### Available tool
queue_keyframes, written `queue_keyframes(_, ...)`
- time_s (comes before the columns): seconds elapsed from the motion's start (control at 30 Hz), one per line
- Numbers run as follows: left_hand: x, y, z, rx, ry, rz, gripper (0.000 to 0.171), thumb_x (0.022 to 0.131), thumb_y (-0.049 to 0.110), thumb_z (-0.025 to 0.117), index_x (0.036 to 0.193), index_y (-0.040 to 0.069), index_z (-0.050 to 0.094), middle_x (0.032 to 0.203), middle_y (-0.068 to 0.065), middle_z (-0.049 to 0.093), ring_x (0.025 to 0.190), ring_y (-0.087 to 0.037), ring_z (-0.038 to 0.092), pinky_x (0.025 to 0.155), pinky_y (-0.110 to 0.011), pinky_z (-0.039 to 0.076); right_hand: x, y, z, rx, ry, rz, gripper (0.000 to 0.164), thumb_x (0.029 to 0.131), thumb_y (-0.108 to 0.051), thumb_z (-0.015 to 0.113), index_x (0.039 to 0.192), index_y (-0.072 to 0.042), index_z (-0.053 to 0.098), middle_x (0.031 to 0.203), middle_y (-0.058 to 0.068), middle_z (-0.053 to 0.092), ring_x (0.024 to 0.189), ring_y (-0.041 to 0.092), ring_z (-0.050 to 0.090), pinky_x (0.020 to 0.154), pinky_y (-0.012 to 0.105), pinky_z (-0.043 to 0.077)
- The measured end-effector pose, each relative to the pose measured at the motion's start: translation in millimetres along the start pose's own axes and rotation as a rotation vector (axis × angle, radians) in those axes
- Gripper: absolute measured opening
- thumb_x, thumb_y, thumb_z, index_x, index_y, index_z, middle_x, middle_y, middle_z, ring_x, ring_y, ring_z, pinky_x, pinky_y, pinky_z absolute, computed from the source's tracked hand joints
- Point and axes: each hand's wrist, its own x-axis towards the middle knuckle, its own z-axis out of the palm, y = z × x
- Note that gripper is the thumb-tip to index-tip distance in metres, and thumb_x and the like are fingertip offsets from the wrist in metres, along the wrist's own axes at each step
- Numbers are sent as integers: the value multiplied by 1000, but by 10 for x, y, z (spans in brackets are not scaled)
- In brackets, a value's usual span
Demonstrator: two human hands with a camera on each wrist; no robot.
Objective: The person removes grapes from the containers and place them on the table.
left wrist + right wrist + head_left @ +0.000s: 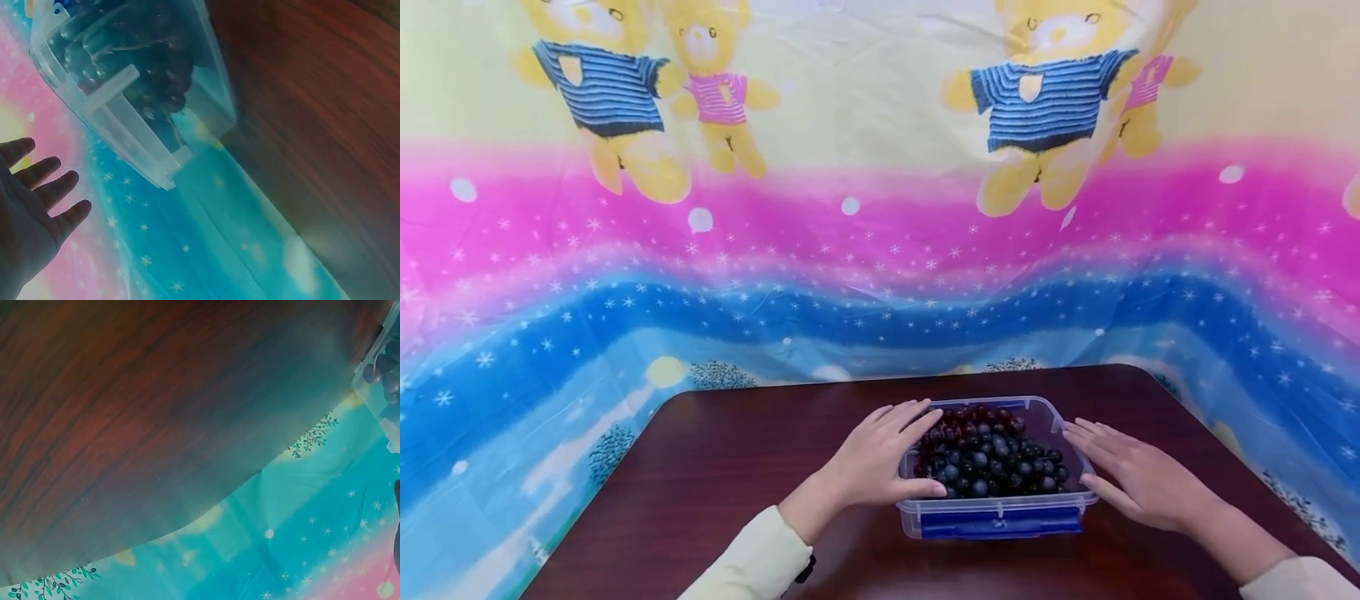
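Observation:
A clear plastic food box (pixel 912 523) with blue clasps sits on the table, filled with dark grapes (pixel 992 457). Some of the grapes at the back look redder. My left hand (pixel 883 454) is at the box's left side, fingers extended and thumb apart, overlapping the rim in the head view. In the left wrist view that hand (pixel 34 215) shows spread fingers beside the box (pixel 134 134). My right hand (pixel 1138 479) is by the right wall, fingers straight, their tips right at the rim. Only a sliver of it shows in the right wrist view, below the box's corner (pixel 369 378).
The dark reddish-brown wooden table (pixel 760 450) has rounded far corners. Behind it and along its sides hangs a patterned cloth (pixel 880 225) with teddy bears and snowflakes. Pale sleeves (pixel 752 554) cover both forearms, and a dark band (pixel 806 570) shows at the left cuff.

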Motion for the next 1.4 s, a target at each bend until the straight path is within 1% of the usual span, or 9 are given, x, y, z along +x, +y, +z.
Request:
queue_keyframes(0.23,214,112,-6,14,-12,38,88,87,69,52,153,13,32,153,-3,36,141,-18,30,112,-41,29,-4,-8,12,17,6,11,60,89,-26,69,142,-6,50,146,9,46,142,2,16,111,14,5)
queue_keyframes(0.37,321,154,12,-32,-50,45,85,89,67,51,154,15,30,154,-2,36,142,-17,28,112,-42,29,-14,-12,19,18,7,12,60,89,-25,69,142,-6,50,146,9,45,142,9,25,112,14,7)
queue_keyframes(0.47,396,180,33,-59,-69,64,82,91,63,51,153,14,30,152,-4,38,141,-17,30,112,-41,30,-19,-18,25,19,5,10,59,90,-25,69,142,-6,49,146,9,45,141,10,26,112,15,7)
queue_keyframes(0.6,489,218,73,-62,-94,76,80,92,62,51,153,14,31,151,-4,39,139,-18,35,111,-39,31,-21,-27,26,20,1,18,59,90,-24,69,142,-5,49,146,11,45,142,3,17,111,14,5)
queue_keyframes(0.7,545,253,103,-59,-124,70,79,92,63,50,153,15,31,151,-1,40,136,-17,39,110,-35,33,-23,-32,25,19,-3,31,60,89,-23,70,142,-6,50,145,12,46,142,2,16,111,13,4)
queue_keyframes(0.93,647,334,163,-70,-208,35,78,92,64,48,154,22,30,148,2,42,132,-13,43,106,-32,37,-42,-38,46,14,-20,64,59,91,-26,68,144,-8,49,145,11,47,137,18,37,110,12,6)
queue_keyframes(1.03,683,357,201,-77,-243,22,77,92,64,48,154,25,29,148,2,43,132,-13,43,106,-32,38,-47,-42,49,17,-22,74,59,91,-26,67,144,-9,48,145,10,46,139,14,34,110,11,5)
queue_keyframes(1.23,744,391,255,-77,-274,14,74,92,63,48,153,25,32,146,2,45,130,-13,45,105,-33,38,-39,-61,38,18,-14,74,59,90,-24,69,144,-8,49,145,10,47,137,16,37,110,11,5)
queue_keyframes(1.4,792,415,287,-20,-274,32,71,92,62,51,151,24,37,140,5,50,126,-10,47,104,-32,39,-40,-61,37,22,-12,73,60,90,-24,68,144,-8,48,145,11,47,141,3,20,110,11,5)
